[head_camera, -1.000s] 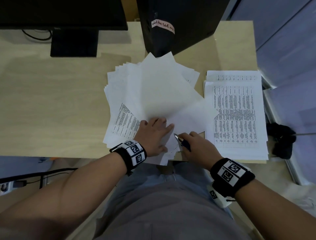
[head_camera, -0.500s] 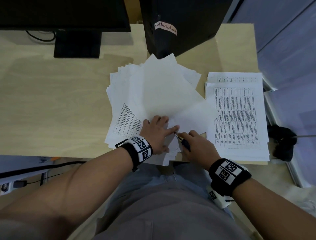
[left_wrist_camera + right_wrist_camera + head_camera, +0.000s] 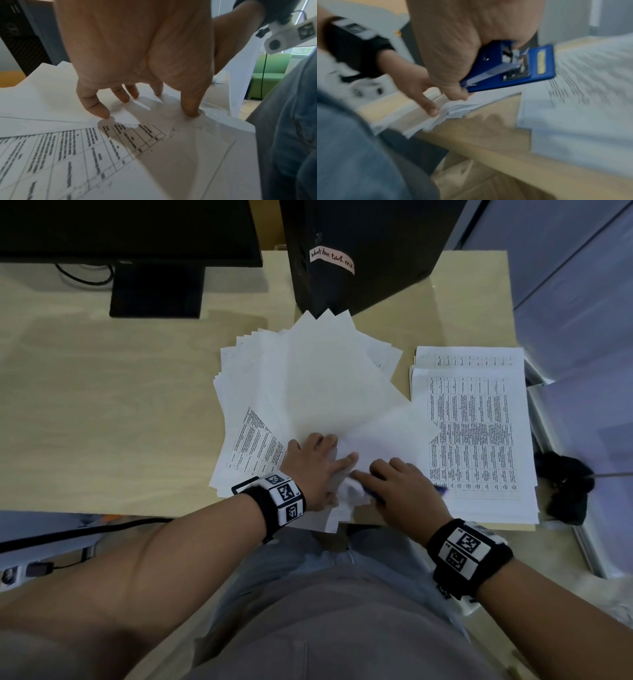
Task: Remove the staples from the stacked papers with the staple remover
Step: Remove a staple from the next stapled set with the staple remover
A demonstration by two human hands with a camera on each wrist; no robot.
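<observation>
Both of your hands work at the near corner of the fanned papers.

Your right hand [image 3: 453,54] is closed around the blue staple remover [image 3: 510,67], its tip down at the crumpled paper corner by the desk [image 3: 102,412] front edge. Your left hand [image 3: 317,467] presses spread fingertips [image 3: 101,111] onto the fanned papers [image 3: 318,392], thumb just beside the right hand. A second printed stack [image 3: 476,433] lies to the right. Beyond stand a computer tower [image 3: 359,251] and a monitor base [image 3: 156,290].
</observation>
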